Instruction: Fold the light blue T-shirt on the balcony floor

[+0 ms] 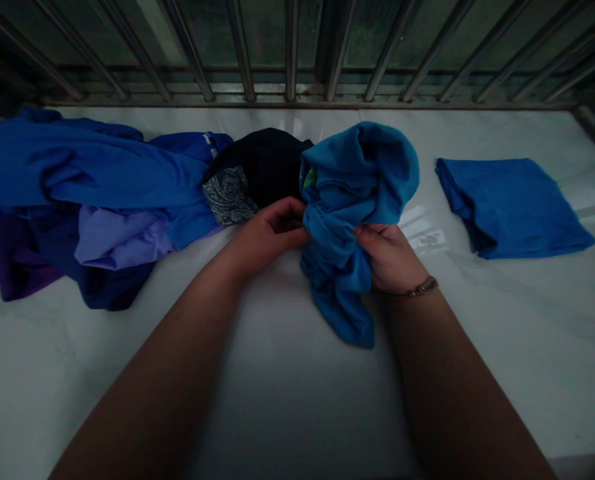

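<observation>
Two hands in the frame, folks: one left hand [270,233], one right hand [394,257], and one bracelet [422,288] between them! One teal cloth [372,167] at centre, one folded cloth [522,207] out right. Over to the heap [112,160], just one of those, its pieces overlapping too much for a full tally, but we spot one lavender piece [122,237], one black piece [272,157] and one paisley patch [230,193]. And the bars [291,53]: more than ten! One white surface [517,353] under the cloths.
</observation>
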Motion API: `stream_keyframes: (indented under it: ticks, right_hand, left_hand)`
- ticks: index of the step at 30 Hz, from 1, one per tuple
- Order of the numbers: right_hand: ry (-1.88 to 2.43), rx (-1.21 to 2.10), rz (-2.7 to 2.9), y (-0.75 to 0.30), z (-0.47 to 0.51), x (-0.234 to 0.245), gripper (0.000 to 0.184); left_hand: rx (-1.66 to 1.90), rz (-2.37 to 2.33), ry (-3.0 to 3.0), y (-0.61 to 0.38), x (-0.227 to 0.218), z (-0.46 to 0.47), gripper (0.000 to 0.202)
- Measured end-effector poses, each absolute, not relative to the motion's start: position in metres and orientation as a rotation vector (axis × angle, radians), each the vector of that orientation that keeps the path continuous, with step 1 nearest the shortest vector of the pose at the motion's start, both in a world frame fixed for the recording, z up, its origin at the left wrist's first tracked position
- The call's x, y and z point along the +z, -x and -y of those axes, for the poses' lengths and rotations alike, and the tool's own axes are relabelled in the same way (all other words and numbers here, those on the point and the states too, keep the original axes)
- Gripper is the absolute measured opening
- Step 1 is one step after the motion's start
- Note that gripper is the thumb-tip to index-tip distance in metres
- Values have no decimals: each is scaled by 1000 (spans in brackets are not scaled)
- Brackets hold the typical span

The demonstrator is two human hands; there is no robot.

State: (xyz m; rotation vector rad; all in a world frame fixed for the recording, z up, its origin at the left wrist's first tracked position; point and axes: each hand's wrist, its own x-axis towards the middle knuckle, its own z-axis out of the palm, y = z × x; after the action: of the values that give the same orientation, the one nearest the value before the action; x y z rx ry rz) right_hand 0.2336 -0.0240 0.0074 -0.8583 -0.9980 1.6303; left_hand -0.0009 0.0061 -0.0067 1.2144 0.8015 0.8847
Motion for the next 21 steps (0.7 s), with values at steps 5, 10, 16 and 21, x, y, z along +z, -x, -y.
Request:
stream_keyframes:
  ticks: [5,10,16,21]
  right_hand:
    - [951,1615,992,-229,24,20,34]
    - [966,1621,989,-229,23,18,42]
    - [968,1602,1016,-229,22,17,42]
    - [967,1598,1012,-228,23,20,41]
  left_hand:
    - [931,-804,-1213,0,-8,-8,47]
    - [907,-804,-1188,-1,-6,-8,50]
    - [946,-778,-1153,-2,-10,-9,59]
    - [967,-749,-1185,-1,-12,-10,70]
